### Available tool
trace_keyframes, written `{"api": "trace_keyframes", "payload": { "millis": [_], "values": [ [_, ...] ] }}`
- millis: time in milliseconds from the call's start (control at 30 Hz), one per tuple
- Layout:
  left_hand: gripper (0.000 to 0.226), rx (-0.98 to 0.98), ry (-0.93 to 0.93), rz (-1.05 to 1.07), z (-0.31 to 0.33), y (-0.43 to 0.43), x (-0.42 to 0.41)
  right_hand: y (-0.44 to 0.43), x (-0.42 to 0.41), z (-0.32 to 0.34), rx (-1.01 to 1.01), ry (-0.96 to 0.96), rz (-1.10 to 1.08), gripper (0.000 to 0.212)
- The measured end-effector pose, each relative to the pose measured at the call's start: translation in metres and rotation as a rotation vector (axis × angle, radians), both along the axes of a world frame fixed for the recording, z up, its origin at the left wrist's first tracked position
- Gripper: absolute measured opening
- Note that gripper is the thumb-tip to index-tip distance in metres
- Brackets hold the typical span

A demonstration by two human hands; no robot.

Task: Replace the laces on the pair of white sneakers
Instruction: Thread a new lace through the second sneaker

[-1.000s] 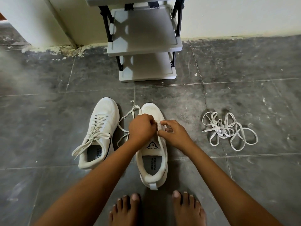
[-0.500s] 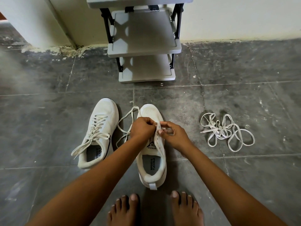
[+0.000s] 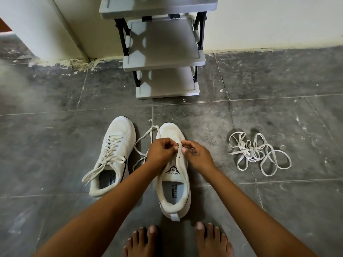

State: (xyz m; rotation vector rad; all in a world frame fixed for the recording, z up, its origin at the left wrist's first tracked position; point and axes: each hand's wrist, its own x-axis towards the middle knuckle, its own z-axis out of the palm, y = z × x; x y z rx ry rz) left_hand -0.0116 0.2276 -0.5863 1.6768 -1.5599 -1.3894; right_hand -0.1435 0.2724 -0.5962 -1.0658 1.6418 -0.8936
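Two white sneakers stand on the floor, toes away from me. The left sneaker (image 3: 113, 156) is laced, its lace ends hanging loose. The right sneaker (image 3: 173, 182) has bare eyelets along most of its tongue. My left hand (image 3: 161, 151) and my right hand (image 3: 197, 153) meet over its front eyelets, each pinching a white lace (image 3: 146, 135) that loops out to the left between the shoes. A tangle of white laces (image 3: 257, 153) lies on the floor to the right.
A grey shoe rack (image 3: 163, 58) with black posts stands against the cream wall straight ahead. My bare feet (image 3: 178, 240) are just behind the right sneaker's heel. The floor is dark grey tile.
Both hands have slid forward along the right sneaker toward its toe, uncovering the tongue logo and several eyelets. The shoes and loose laces have not moved.
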Motion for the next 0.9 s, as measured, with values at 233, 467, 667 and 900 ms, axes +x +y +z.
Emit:
{"api": "trace_keyframes", "payload": {
  "millis": [233,467,667,900],
  "values": [
    [0.008,-0.173,-0.342,0.019,0.003,0.000,-0.012,0.001,-0.002,0.002,-0.015,0.025,0.038,0.024],
    [0.019,0.155,0.056,0.053,0.004,-0.006,-0.006,-0.001,-0.002,-0.002,0.036,-0.109,-0.035,0.024],
    [0.013,0.095,-0.038,0.063,0.005,-0.005,-0.010,-0.004,0.004,-0.004,0.078,-0.136,-0.117,0.021],
    [0.020,-0.164,-0.452,-0.060,0.016,0.001,-0.018,-0.008,0.004,-0.004,0.048,-0.002,-0.127,0.016]
  ]
}}
